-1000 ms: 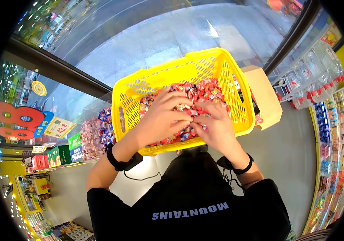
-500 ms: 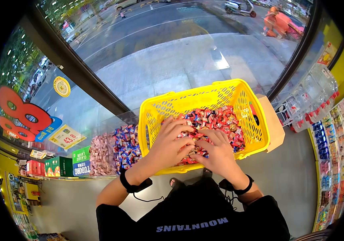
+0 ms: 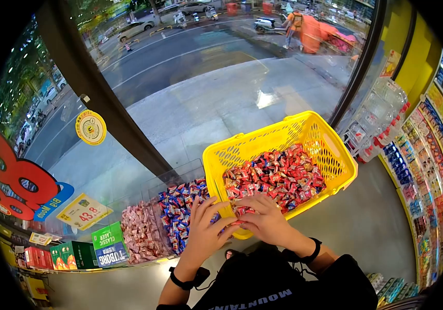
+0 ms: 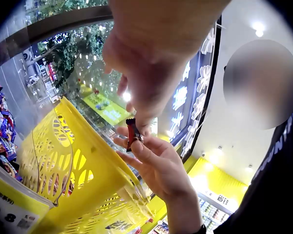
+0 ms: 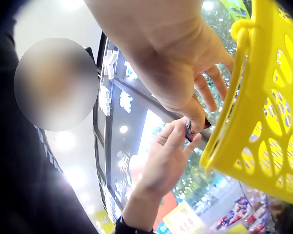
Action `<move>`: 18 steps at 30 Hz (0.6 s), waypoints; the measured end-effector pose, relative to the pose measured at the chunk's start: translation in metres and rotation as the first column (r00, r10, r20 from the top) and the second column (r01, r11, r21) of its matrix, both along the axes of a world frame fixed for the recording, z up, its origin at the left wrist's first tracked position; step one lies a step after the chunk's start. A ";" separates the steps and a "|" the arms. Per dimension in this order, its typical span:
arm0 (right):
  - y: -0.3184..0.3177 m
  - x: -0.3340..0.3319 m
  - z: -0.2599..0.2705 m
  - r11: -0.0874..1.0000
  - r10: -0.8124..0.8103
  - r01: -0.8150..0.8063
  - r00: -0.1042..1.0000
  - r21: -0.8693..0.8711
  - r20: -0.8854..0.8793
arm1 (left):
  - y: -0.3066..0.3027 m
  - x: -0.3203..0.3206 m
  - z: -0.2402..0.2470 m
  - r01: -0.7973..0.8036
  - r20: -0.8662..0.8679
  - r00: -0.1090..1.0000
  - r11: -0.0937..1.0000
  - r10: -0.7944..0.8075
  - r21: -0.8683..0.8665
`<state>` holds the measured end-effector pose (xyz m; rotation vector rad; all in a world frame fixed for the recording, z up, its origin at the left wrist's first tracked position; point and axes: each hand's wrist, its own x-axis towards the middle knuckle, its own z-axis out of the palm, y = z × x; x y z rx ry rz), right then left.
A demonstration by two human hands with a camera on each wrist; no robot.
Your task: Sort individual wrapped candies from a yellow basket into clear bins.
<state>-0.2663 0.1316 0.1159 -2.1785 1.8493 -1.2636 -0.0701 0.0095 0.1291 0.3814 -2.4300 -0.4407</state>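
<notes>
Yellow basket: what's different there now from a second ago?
The left hand and right hand moved from over the candy heap to the person's left, by the near left corner of the yellow basket. Now their fingertips hold one small wrapped candy; I can't tell whether they already had it. The heap is still inside the basket.

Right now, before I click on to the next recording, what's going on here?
A person is handling one small wrapped candy, pinched between the fingers of the left hand and the right hand, near a corner of the yellow basket. Red-wrapped candies lie heaped inside the basket. To its left are blue-wrapped candies, then pink-wrapped candies. Whether the held candy has been opened is not clear.
</notes>
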 end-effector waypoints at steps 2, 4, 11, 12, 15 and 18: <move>-0.006 0.011 0.001 1.000 0.002 -0.002 1.000 -0.001 -0.017 | -0.005 0.013 -0.009 -0.046 -0.051 0.998 0.999 0.046 -0.011; -0.008 0.016 0.004 1.000 0.022 -0.022 1.000 0.015 -0.014 | -0.010 0.028 -0.017 -0.100 -0.104 0.990 0.995 0.100 0.011; -0.002 -0.002 -0.009 0.992 -0.095 0.110 0.975 0.065 -0.201 | -0.042 0.069 -0.094 -0.411 -0.052 0.897 0.873 0.438 0.263; 0.001 -0.005 -0.012 0.991 -0.099 0.116 0.972 0.070 -0.215 | -0.043 0.070 -0.113 -0.424 0.026 0.903 0.878 0.430 0.223; 0.008 -0.012 -0.006 0.994 -0.045 0.068 0.967 0.085 -0.250 | -0.030 0.064 -0.141 -0.479 0.187 0.867 0.876 0.463 0.051; 0.014 -0.031 0.006 0.993 0.015 0.015 0.966 0.114 -0.258 | -0.030 0.057 -0.142 -0.518 0.113 0.852 0.854 0.511 0.044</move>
